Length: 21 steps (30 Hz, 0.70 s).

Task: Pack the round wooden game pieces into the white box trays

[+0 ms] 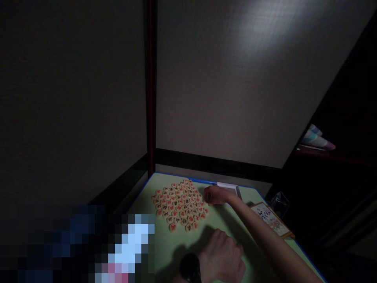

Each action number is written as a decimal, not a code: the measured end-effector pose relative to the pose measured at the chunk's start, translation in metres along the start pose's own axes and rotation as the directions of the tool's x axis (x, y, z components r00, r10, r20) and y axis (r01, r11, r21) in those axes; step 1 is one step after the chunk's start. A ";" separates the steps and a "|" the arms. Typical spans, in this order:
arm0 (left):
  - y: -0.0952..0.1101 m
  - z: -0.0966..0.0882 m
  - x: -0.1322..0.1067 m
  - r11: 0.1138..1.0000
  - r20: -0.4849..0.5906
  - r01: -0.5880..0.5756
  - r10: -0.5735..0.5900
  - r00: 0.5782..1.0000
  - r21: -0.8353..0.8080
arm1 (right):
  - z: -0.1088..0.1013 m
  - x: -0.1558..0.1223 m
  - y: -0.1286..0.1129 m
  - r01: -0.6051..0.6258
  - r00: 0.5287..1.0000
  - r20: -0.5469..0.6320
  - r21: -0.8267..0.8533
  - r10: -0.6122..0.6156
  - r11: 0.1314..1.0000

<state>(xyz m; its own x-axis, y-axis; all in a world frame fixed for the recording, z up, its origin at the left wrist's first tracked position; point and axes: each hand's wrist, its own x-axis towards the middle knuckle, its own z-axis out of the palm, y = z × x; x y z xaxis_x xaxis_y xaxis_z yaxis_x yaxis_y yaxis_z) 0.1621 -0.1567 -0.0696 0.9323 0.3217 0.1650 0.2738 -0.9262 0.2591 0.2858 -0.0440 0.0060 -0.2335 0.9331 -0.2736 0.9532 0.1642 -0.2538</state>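
Observation:
Many round wooden Chinese chess pieces [179, 204], marked in red or black characters, lie packed in one flat layer on the pale green table [165, 251]. At the right edge of this layer is my right hand [216, 195], its fingers curled inward; whether a piece is inside them is hidden. My left hand [221, 253], with a black watch [190, 267] on the wrist, rests nearer to me, below the pieces. Its fingers are bent under the palm, so anything in them is out of sight.
Behind my right hand lies a white tray-like box [234, 188]. A wood-framed picture board [271, 220] is at the table's right edge, with a clear plastic item [279, 202] beyond it. Walls [212, 98] close off the back and left. A blurred-out area covers the lower left.

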 end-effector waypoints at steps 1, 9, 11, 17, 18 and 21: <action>0.001 -0.001 0.001 0.998 0.011 0.052 -0.052 0.999 0.024 | 0.001 0.001 0.000 -0.002 1.000 -0.010 -0.002 0.002 1.000; 0.006 -0.011 -0.002 0.989 0.029 0.120 -0.123 0.992 0.083 | 0.006 0.011 -0.003 0.021 0.994 -0.110 0.002 -0.021 1.000; 0.006 -0.012 -0.002 0.988 0.024 0.126 -0.129 0.991 0.085 | 0.003 0.006 0.000 0.013 0.990 -0.139 0.004 -0.012 1.000; 0.005 -0.014 -0.003 0.989 0.050 0.124 -0.129 0.990 0.085 | -0.016 -0.063 0.043 -0.094 0.943 -0.323 -0.023 0.081 0.995; 0.006 -0.015 -0.004 0.988 0.052 0.125 -0.130 0.990 0.088 | -0.017 -0.078 0.053 -0.124 0.928 -0.357 -0.030 0.106 0.992; 0.006 -0.018 -0.006 0.989 0.062 0.117 -0.123 0.990 0.093 | -0.009 -0.113 0.077 -0.232 0.879 -0.445 -0.081 0.173 0.969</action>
<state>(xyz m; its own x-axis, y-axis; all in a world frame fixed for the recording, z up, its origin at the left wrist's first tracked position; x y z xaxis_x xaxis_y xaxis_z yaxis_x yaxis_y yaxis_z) 0.1542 -0.1607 -0.0516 0.9045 0.4202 0.0725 0.4015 -0.8966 0.1870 0.3871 -0.1343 0.0257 0.0448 0.9907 0.1286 0.9937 -0.0310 -0.1073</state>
